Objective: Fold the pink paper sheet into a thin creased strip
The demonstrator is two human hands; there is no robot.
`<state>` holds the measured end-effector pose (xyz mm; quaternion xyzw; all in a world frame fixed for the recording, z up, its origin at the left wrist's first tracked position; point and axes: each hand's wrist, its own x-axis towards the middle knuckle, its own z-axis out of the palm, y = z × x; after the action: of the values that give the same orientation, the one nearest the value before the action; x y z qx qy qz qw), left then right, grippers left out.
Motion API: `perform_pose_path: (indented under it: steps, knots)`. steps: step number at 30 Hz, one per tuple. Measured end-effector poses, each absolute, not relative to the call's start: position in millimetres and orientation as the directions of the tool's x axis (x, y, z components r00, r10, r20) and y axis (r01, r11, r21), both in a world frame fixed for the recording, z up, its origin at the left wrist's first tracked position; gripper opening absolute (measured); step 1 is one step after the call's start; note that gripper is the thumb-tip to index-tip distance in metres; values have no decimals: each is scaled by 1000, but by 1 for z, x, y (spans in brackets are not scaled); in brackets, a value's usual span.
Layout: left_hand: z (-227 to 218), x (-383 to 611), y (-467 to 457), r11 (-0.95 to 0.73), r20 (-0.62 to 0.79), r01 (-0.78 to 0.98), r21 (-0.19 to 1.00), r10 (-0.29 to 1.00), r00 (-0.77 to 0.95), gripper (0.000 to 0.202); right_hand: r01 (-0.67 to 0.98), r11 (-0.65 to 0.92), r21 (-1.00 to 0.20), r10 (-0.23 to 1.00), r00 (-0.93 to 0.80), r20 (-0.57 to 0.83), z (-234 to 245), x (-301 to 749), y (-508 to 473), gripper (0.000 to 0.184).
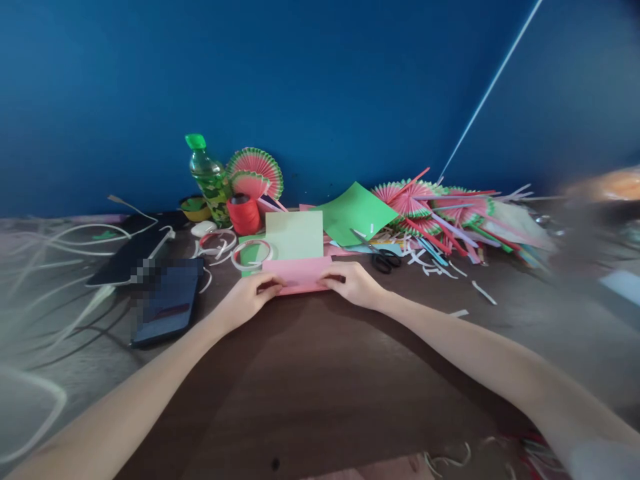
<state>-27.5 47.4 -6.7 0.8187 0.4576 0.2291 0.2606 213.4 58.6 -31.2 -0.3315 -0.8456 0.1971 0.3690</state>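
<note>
A piece of pink paper (299,272) is held by its two ends above the dark table, its lower edge folded up or doubled. My left hand (253,293) pinches the left end between thumb and fingers. At the right end, my right hand (353,283) pinches the paper the same way. Directly behind it is a pale green sheet (294,233). A roll of double-sided tape (251,254) lies just beyond my left hand, and black-handled scissors (385,260) rest past my right hand.
A green-capped bottle (207,177), a red spool of string (243,213) and pleated paper fans (255,170) stand by the blue wall. Green paper (356,213) and more fans with strips (440,210) lie right. A phone (173,300) and white cables (70,250) are left.
</note>
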Motion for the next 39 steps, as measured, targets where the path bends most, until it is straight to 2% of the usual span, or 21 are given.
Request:
perform_pose_path:
  steps: [3,8,17,31,39]
  knots:
    - [-6,-29,49,-411,103,645,645,882,460,24,419,612,-670,776,-482,408,-30,214,60,8]
    - [-6,-32,54,-401,56,656,640,875,481,25,447,618,-647,773,-498,393,-30,213,62,6]
    - [-5,-35,60,-430,27,688,585,858,513,23,471,570,-673,788,-547,283,-27,215,63,5]
    - [-3,-30,56,-383,-14,688,617,868,496,19,476,599,-643,765,-579,284,-25,216,62,8]
    - [-3,-29,55,-443,-1,681,583,838,546,18,480,633,-608,738,-612,284,-25,216,63,11]
